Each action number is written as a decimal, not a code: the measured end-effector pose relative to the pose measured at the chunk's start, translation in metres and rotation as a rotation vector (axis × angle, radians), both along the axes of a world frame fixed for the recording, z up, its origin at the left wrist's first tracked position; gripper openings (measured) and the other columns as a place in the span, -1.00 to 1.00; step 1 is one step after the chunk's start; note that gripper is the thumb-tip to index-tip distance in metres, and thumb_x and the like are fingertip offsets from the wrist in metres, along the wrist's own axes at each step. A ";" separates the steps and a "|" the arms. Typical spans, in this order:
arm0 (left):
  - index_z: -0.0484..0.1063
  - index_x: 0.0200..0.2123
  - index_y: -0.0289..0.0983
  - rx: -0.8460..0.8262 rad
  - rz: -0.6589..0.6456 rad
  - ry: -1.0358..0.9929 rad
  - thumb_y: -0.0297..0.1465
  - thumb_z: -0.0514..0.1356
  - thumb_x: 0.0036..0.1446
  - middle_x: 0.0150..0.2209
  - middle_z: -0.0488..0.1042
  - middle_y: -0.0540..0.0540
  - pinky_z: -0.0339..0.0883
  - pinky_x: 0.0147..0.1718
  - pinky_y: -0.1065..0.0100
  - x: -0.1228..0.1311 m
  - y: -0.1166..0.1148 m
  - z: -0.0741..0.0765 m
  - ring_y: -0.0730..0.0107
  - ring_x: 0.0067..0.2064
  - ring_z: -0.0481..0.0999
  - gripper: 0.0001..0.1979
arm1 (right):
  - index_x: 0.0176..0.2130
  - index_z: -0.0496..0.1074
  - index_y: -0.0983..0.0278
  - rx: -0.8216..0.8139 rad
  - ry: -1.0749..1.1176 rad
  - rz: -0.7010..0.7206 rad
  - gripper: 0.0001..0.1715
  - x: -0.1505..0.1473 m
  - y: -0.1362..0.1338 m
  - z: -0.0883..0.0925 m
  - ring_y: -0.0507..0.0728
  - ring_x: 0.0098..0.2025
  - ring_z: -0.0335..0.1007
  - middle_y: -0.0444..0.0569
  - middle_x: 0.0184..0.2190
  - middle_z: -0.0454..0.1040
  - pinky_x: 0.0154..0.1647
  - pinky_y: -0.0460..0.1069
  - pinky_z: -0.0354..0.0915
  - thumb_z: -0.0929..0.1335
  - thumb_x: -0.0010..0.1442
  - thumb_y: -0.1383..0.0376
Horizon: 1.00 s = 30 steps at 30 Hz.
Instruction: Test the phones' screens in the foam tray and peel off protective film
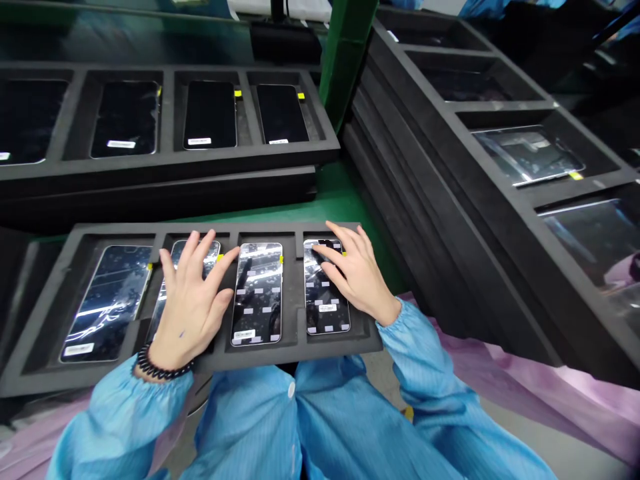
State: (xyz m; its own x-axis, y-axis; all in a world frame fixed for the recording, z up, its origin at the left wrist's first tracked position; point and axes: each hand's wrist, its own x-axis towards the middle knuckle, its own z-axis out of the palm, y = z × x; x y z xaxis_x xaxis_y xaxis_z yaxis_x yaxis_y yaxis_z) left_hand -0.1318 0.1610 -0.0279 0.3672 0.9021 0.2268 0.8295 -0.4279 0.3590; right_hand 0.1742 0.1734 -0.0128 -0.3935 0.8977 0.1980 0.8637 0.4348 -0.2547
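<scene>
A: Main item?
B: Rightmost panel (325, 293), phone-like, flat in the end pocket of the near foam tray (293, 293).
A: Right hand (357, 273)?
B: Fingers apart, over the panel's upper end. Can't tell if it's pressing.
A: Left hand (193, 300)?
B: Fingers spread wide over the second panel from left (211, 261), hiding much of it. Contact unclear.
A: Other pockets?
B: Third panel (257, 293) between the hands, leftmost panel (107, 303) beyond the left one. White label, yellow tab on each.
A: Farther out?
B: Green counter (335, 193), back tray (169, 127) showing four dark panels, tray stack (425, 200) at right, green post (345, 60) between those.
</scene>
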 end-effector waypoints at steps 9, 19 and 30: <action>0.09 0.39 -0.03 -0.004 0.016 -0.027 -0.30 -0.12 0.41 0.51 -0.14 -0.11 -0.31 0.36 -0.49 -0.004 0.000 -0.001 -0.27 0.49 -0.15 -0.48 | 0.20 0.41 0.15 0.024 -0.060 -0.022 -0.56 0.001 0.001 -0.001 0.28 0.41 0.06 0.10 0.43 0.12 0.46 0.43 -0.14 0.19 0.47 0.12; 0.06 0.39 0.11 0.076 0.101 -0.177 -0.27 0.01 0.34 0.41 0.12 -0.07 -0.08 0.39 -0.30 -0.014 -0.020 0.006 -0.10 0.44 0.08 -0.43 | 0.31 0.28 0.31 0.051 0.113 -0.273 -0.45 0.028 -0.031 -0.005 0.34 0.37 0.13 0.22 0.38 0.18 0.37 0.35 0.14 0.15 0.47 0.14; 0.45 -0.10 -0.17 0.211 -0.036 0.056 -0.26 0.20 0.22 -0.20 0.56 -0.14 0.33 -0.17 0.13 -0.079 -0.096 -0.035 0.14 -0.20 0.53 -0.79 | 0.26 0.33 0.18 0.110 0.484 -0.455 -0.41 0.029 -0.061 -0.040 0.20 -0.08 0.52 0.05 0.05 0.52 -0.07 0.14 0.52 0.35 0.26 0.34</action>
State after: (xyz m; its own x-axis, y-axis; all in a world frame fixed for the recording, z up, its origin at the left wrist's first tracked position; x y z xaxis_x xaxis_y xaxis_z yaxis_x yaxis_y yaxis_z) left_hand -0.2107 0.0646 -0.0627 0.4154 0.8228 0.3879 0.8286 -0.5182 0.2120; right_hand 0.2032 0.1129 -0.0524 0.1757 0.9177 0.3562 0.7663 0.0996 -0.6347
